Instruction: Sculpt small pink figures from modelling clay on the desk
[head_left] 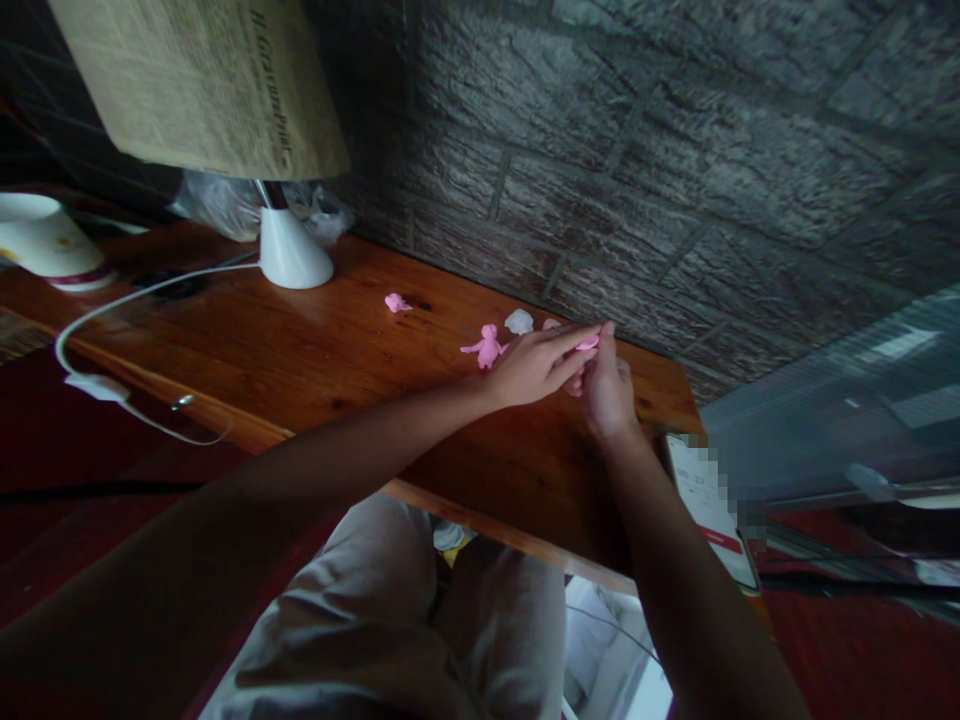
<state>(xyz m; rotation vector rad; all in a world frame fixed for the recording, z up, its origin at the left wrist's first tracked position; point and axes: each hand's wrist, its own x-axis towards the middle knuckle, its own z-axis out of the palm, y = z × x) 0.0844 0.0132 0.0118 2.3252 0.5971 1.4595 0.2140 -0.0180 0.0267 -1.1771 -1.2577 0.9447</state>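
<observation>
My left hand (534, 366) and my right hand (609, 390) meet over the wooden table, both closed around a small piece of pink clay (588, 342). The piece shows between the fingertips; the rest of it is hidden. Just left of my left hand lies a pink clay figure (488, 346) with a round head and outstretched arms. Behind the hands sit a white lump (519, 321) and a pale lump (551, 324), the latter partly covered by my left hand. A smaller pink clay lump (396, 302) rests farther left.
A lamp with a printed shade (217, 90) and white base (294, 250) stands at the left, its cord (150, 290) trailing over the front edge. Near it are a paper cup (49, 240) and plastic bag (221, 205). A phone (709, 500) lies right; a brick wall (600, 150) rises behind.
</observation>
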